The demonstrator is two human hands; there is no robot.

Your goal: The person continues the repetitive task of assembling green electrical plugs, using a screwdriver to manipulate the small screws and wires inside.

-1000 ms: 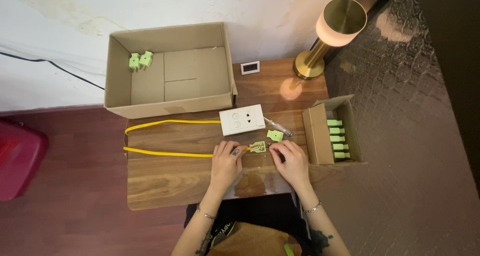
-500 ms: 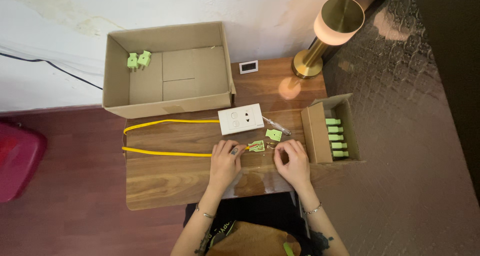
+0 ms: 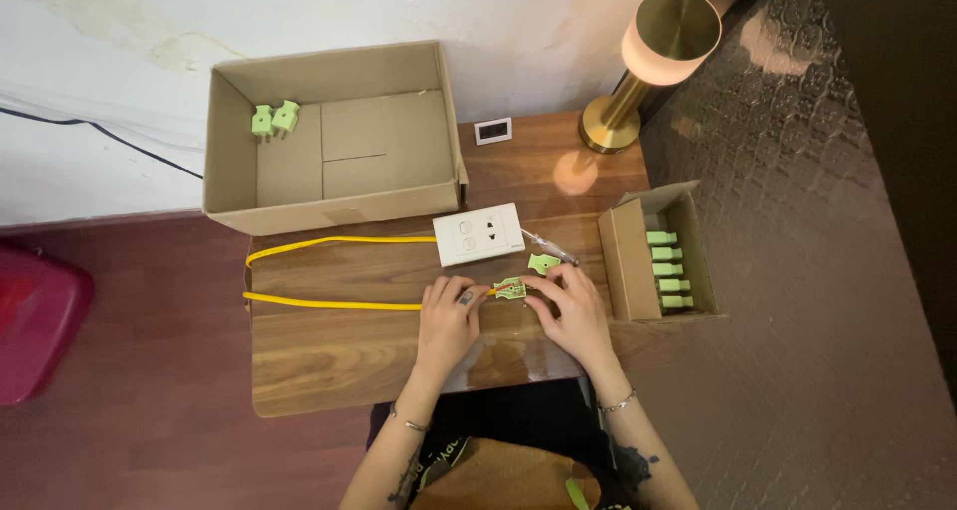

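Note:
My left hand (image 3: pixel 448 319) pinches the end of a yellow cable (image 3: pixel 329 303) where it enters an opened green plug half (image 3: pixel 509 289) lying on the wooden table (image 3: pixel 329 360). My right hand (image 3: pixel 568 309) rests its fingertips on the same plug half from the right side. A second green plug cover (image 3: pixel 543 263) lies just above my right hand. Beside that cover lies a thin screwdriver (image 3: pixel 548 247). A white socket plate (image 3: pixel 478 234) sits just beyond both hands.
A large open cardboard box (image 3: pixel 334 141) at the back holds two green plugs (image 3: pixel 273 119). A small open carton (image 3: pixel 658 256) on the right holds several green plugs. A brass lamp (image 3: pixel 648 56) and a small white device (image 3: pixel 492 130) stand behind. A red object (image 3: pixel 35 326) lies left on the floor.
Both hands stayed over the plug half with only slight finger movement; my right fingertips shifted a little closer to the plug.

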